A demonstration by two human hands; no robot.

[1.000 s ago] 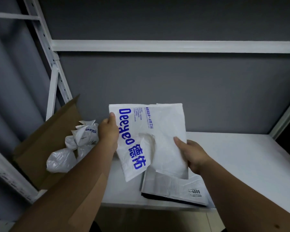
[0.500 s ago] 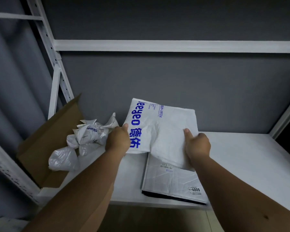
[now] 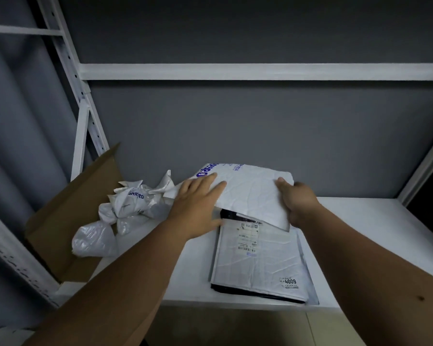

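A white plastic bag with blue print (image 3: 250,193) lies nearly flat at the back of the white shelf (image 3: 360,233), its near edge over a stack of flat grey mailer bags (image 3: 260,260). My left hand (image 3: 198,206) rests on the bag's left part with straight fingers. My right hand (image 3: 298,201) grips the bag's right edge, thumb on top and fingers underneath.
An open cardboard box (image 3: 68,208) stands on the shelf's left end, with several crumpled white bags (image 3: 125,206) spilling from it. White rack uprights (image 3: 78,78) rise at the left, a crossbeam (image 3: 260,71) runs above, and a grey wall lies behind.
The printed bag went from upright in both hands to lying flat toward the back of the shelf. My left hand let go of its edge and now lies flat on it.
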